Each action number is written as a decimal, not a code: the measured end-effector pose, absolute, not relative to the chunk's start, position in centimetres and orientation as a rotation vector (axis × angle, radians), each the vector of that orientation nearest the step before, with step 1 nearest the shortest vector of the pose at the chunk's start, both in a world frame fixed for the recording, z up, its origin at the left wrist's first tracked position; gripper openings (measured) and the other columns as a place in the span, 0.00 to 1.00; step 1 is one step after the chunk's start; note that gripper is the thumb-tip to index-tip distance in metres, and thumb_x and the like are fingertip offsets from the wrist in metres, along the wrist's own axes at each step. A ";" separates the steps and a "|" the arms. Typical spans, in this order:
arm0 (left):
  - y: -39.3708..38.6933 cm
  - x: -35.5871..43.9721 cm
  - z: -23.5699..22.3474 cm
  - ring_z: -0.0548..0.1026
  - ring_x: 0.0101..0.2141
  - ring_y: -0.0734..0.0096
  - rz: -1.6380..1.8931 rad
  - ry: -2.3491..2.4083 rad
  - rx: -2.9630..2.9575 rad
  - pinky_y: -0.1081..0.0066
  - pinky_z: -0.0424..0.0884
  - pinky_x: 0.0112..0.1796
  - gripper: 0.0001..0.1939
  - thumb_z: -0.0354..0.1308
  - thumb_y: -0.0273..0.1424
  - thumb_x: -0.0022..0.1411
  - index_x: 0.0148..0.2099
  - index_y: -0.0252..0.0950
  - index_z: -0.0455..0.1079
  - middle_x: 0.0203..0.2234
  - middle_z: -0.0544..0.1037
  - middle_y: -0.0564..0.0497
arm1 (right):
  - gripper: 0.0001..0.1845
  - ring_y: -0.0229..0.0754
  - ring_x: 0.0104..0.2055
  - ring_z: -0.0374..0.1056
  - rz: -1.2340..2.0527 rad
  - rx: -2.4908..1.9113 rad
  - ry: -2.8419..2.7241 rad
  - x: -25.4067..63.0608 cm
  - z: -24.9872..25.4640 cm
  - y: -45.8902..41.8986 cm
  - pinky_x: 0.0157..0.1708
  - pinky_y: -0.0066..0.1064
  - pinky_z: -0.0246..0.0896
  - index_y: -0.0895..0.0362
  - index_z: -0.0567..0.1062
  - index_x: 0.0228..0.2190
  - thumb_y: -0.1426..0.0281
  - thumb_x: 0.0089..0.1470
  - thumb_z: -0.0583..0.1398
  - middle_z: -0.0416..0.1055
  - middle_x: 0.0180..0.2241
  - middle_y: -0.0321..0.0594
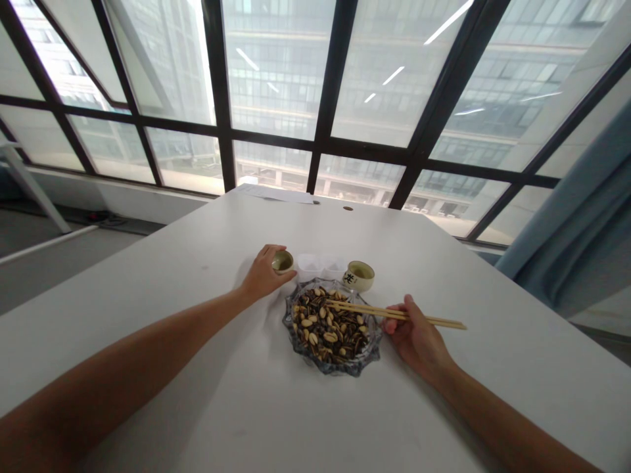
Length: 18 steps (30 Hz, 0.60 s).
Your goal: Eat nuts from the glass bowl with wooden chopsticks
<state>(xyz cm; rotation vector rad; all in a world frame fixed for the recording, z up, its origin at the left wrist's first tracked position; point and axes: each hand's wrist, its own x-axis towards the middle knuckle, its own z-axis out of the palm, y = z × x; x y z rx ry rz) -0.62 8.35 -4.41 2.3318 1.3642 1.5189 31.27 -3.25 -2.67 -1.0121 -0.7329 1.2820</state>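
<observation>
A glass dish (373, 353) full of peanuts and dark seeds sits on the white table (197, 368) in front of me. My right hand (417, 335) is closed round a pair of wooden chopsticks (379, 311) whose tips reach over the dish. My left hand (263, 272) is wrapped round a small greenish cup (282, 261) left of the dish. Behind the dish stand two small white cups (321, 266) and a cream cup (359, 276) with a dark character on it.
Papers (276, 192) lie at the table's far edge by the large black-framed windows (325, 131). A blue curtain (582, 230) hangs at the right. Grey floor (49, 256) lies to the left of the table.
</observation>
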 end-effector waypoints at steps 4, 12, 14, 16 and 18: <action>8.4 -0.6 -4.3 0.76 0.47 0.57 1.489 1.384 2.285 0.56 0.74 0.51 0.26 0.69 0.40 0.52 0.51 0.36 0.70 0.45 0.76 0.44 | 0.27 0.36 0.18 0.65 1.282 -0.991 -0.722 31.4 -2.8 -3.2 0.22 0.25 0.66 0.60 0.79 0.20 0.49 0.34 0.75 0.67 0.13 0.38; 8.3 -0.5 -4.4 0.77 0.47 0.56 1.437 1.425 2.275 0.57 0.73 0.50 0.27 0.67 0.43 0.54 0.52 0.35 0.70 0.46 0.77 0.42 | 0.22 0.38 0.19 0.65 1.289 -0.996 -0.692 31.7 -3.2 -3.0 0.24 0.29 0.68 0.57 0.77 0.21 0.51 0.48 0.70 0.68 0.14 0.37; 8.0 -0.5 -4.1 0.75 0.50 0.54 1.411 1.473 2.327 0.55 0.72 0.52 0.27 0.66 0.43 0.55 0.54 0.36 0.70 0.49 0.76 0.41 | 0.23 0.38 0.19 0.65 1.291 -0.988 -0.697 31.7 -3.2 -3.0 0.24 0.30 0.68 0.58 0.77 0.21 0.51 0.47 0.71 0.69 0.14 0.38; 7.4 -0.3 -3.4 0.72 0.55 0.51 1.362 1.493 2.454 0.51 0.68 0.55 0.29 0.66 0.44 0.56 0.56 0.37 0.69 0.54 0.74 0.40 | 0.23 0.38 0.18 0.64 1.287 -0.986 -0.702 31.6 -3.1 -3.0 0.24 0.30 0.68 0.58 0.77 0.21 0.50 0.45 0.71 0.69 0.14 0.37; 6.6 0.1 -2.4 0.68 0.59 0.49 1.292 1.448 2.615 0.49 0.62 0.59 0.30 0.64 0.45 0.58 0.59 0.38 0.67 0.59 0.71 0.40 | 0.24 0.38 0.18 0.65 1.290 -0.994 -0.705 31.6 -3.1 -3.1 0.25 0.30 0.68 0.58 0.78 0.21 0.50 0.45 0.71 0.69 0.14 0.37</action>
